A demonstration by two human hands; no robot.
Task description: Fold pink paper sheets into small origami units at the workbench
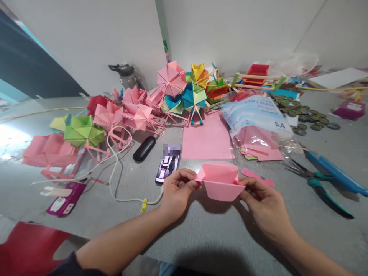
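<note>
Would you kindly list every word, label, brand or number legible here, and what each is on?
"A4": on the plastic paper packet.
Packet's other print: too blurred to read reliably.
Purple box on the left: label markings too small.
Phone screen: nothing legible.
Purple object, far right: label unreadable.

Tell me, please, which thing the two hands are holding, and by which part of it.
A folded pink paper piece, open at the top: the left hand pinches one end, the right hand the opposite end.
</note>
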